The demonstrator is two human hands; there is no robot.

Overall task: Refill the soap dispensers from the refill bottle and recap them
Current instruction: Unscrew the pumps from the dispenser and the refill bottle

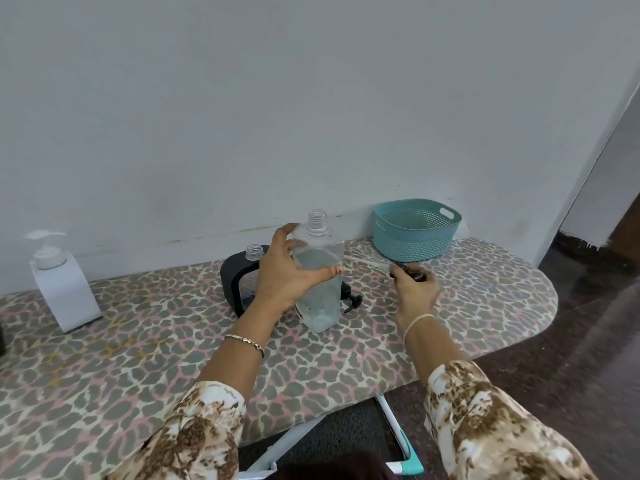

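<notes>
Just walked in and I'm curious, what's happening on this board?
A person's left hand grips an uncapped clear bottle, partly full, standing on the board. The right hand holds a black pump by its head, off the bottle. Behind, a black dispenser is also open; a white dispenser at far left has its pump on.

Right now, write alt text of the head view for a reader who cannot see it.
A person's left hand grips an upright, uncapped clear bottle of clear liquid on a leopard-print board, while the right hand holds a dark pump head. Nearby stand an open black dispenser, a capped white dispenser and a teal basket.
</notes>
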